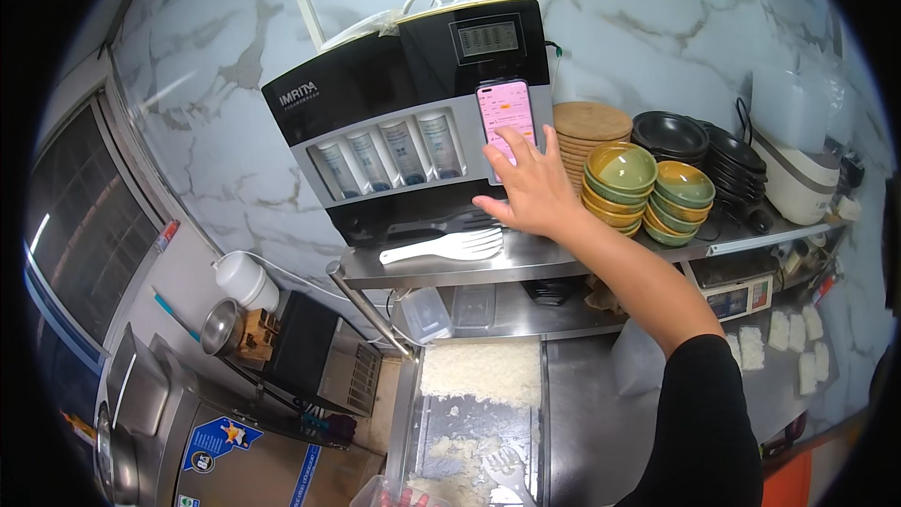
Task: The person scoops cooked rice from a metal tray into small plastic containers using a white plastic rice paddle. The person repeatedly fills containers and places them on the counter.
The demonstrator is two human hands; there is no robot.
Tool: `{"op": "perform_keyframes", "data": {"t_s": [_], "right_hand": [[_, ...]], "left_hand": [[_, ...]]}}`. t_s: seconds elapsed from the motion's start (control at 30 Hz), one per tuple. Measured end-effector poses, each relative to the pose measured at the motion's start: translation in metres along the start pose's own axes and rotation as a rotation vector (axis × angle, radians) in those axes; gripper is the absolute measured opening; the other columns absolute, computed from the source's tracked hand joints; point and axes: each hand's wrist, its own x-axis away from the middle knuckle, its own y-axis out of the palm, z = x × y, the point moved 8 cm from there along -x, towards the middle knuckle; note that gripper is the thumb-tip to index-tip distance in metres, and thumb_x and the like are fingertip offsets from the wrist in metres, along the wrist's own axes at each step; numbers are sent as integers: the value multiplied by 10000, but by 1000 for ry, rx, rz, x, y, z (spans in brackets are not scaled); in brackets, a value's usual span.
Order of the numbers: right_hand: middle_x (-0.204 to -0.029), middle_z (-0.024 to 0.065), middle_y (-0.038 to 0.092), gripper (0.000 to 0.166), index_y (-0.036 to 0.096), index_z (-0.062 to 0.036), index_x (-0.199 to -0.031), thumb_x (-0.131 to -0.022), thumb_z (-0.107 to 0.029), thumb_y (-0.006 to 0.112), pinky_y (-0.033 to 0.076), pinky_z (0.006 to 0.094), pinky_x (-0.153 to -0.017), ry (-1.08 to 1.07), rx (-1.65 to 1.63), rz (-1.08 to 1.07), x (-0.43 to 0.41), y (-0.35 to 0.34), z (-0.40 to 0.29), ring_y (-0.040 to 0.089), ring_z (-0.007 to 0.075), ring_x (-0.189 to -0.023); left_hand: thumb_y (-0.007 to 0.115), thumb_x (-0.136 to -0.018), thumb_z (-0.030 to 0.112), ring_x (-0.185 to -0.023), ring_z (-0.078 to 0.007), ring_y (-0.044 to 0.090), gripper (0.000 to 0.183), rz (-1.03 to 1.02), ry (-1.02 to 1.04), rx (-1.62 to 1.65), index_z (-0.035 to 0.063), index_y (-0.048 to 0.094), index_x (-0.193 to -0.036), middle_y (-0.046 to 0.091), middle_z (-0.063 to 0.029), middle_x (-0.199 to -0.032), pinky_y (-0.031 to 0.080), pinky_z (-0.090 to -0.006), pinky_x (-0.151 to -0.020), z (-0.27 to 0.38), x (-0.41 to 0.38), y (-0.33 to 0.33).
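Observation:
My right hand [524, 186] reaches up with its fingers spread and holds nothing. Its fingertips are over the lit pink screen of a smartphone [507, 113], which stands upright against the front of a water purifier [408, 120]. Below the hand, a white plastic serving fork [443, 246] lies on the steel shelf [521, 264]. My left hand is out of view. Before me is a long metal tray [450, 426] with cooked white rice [482, 370] spread at its far end and scattered nearer. A second plastic serving fork [507, 472] rests in the tray's near part.
Stacked wooden boards [591, 120], green-yellow bowls [619, 179] and black plates [672, 134] stand beside a rice cooker [795, 176]. Lower right are a scale [735, 299] and several rice blocks [752, 348]. A clear container [398, 493] with reddish pieces is cut off below.

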Motion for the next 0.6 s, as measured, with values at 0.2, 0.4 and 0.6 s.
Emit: {"op": "perform_keyframes", "data": {"t_s": [0.2, 0.4, 0.6], "right_hand": [[-1303, 176, 492, 570, 573, -47, -1243, -823, -395, 739, 287, 603, -1066, 19, -138, -21, 21, -14, -22, 576, 347, -1118], [-891, 129, 645, 202, 666, -78, -981, -844, -222, 703, 509, 420, -745, 227, -655, -532, 155, 24, -112, 646, 318, -862], [-861, 153, 674, 248, 681, -81, -915, -854, -318, 716, 532, 484, -785, 290, -743, -1524, 456, 10, -280, 665, 358, -890]], "left_hand": [[565, -878, 639, -1344, -374, 425, 672, 35, -3, 27, 177, 518, -1364, 453, -58, -1509, 428, -544, -1006, 3, -2, 3], [555, -869, 691, -1224, -406, 550, 846, -200, 69, -4, 254, 338, -1560, 433, -174, -1474, 466, -631, -995, 15, 16, 47], [564, -897, 645, -1298, -406, 521, 863, -306, -46, 31, 223, 256, -1584, 415, -172, -1519, 441, -616, -1035, 10, 16, 37]]}}
